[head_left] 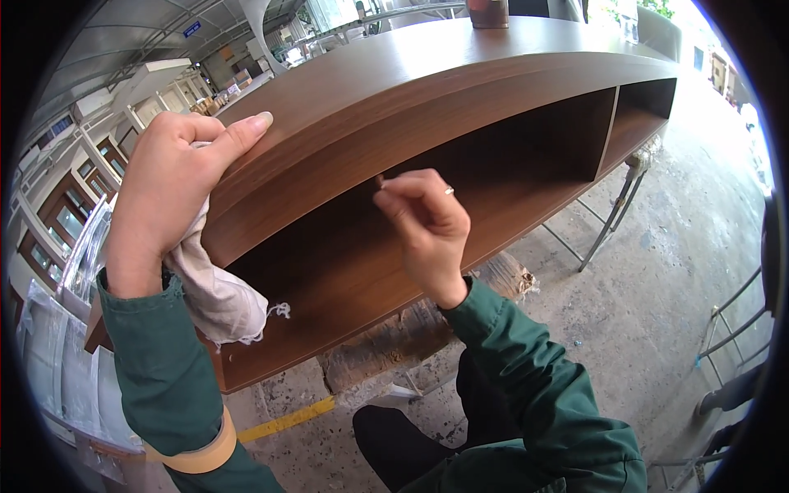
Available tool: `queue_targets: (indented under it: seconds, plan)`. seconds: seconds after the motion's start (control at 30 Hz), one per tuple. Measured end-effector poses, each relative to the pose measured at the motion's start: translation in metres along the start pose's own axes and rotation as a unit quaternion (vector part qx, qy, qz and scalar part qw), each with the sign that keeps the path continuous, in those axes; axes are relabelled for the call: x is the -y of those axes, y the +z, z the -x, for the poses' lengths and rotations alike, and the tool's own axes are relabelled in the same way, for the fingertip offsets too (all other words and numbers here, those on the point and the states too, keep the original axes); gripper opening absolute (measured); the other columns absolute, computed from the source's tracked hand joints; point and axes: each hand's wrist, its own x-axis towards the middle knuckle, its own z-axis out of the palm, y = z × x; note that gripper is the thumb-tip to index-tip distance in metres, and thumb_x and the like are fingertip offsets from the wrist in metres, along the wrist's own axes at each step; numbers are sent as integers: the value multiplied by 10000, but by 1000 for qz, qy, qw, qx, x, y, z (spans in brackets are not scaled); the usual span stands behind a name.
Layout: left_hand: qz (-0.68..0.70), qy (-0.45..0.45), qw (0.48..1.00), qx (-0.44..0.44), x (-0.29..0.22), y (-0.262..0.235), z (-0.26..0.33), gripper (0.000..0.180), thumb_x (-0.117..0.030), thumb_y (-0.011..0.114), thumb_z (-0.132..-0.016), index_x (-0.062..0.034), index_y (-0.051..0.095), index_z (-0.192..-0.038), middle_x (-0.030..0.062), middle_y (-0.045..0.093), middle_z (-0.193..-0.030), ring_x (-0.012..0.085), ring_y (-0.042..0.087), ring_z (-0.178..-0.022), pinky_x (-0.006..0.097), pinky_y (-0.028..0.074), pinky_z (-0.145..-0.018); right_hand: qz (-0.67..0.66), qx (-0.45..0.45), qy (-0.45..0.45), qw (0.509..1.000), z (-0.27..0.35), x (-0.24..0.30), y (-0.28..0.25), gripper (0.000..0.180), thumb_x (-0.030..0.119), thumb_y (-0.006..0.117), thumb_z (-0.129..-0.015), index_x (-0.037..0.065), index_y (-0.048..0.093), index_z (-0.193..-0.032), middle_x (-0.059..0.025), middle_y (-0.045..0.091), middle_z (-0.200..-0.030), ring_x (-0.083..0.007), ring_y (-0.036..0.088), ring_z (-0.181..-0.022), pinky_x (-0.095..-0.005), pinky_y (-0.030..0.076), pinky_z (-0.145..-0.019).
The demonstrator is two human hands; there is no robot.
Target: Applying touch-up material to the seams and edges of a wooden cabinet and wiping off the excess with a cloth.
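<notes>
A brown wood-grain cabinet [353, 70] with a curved front edge and open compartments stretches across the view before me. At its left end, my left hand [168, 185] is closed around a pale cloth [218, 300], with the thumb lying on the cabinet's top edge. The cloth hangs below the hand, its frayed end in front of the left compartment. My right hand [431, 226] is in a pinch in front of the long opening. From its fingertips pokes a small dark brown stick [379, 180], close to the lower edge of the curved front; whether it touches is unclear.
A tan tape roll [205, 450] circles my left sleeve. The cabinet rests on a padded support [411, 333] and a metal stand [612, 214]. On its top sits a brown container [490, 12]. Plastic-wrapped pieces [62, 353] stand at left; metal frames [735, 329] at right.
</notes>
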Motion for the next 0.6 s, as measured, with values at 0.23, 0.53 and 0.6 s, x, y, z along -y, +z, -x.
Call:
queue_targets:
  seconds: [0.23, 0.53, 0.6]
  plan:
    - [-14, -6, 1000, -2, 1, 0, 0, 538, -434, 666, -849, 23, 596, -573, -8, 328, -449, 90, 329, -456, 302, 309, -456, -43, -120, 34, 991, -10, -2, -9, 106, -75, 664, -844, 1, 637, -913, -25, 596, -888, -84, 560, -793, -209, 453, -696]
    - [3, -7, 1000, -4, 2, 2, 0, 511, -448, 663, -846, 18, 671, -635, 6, 372, -440, 89, 379, -458, 290, 351, -473, 15, 21, -24, 999, 14, 3, 26, 136, -92, 691, -810, -6, 642, -903, -31, 598, -886, -77, 537, -781, -194, 430, -662]
    - [0, -8, 1000, -12, 4, 3, 0, 526, -453, 665, -840, 18, 648, -606, 16, 383, -439, 100, 387, -453, 298, 358, -476, 31, -13, -27, 999, 11, 7, 21, 130, -84, 685, -820, 2, 646, -910, -26, 600, -888, -72, 538, -786, -188, 426, -671]
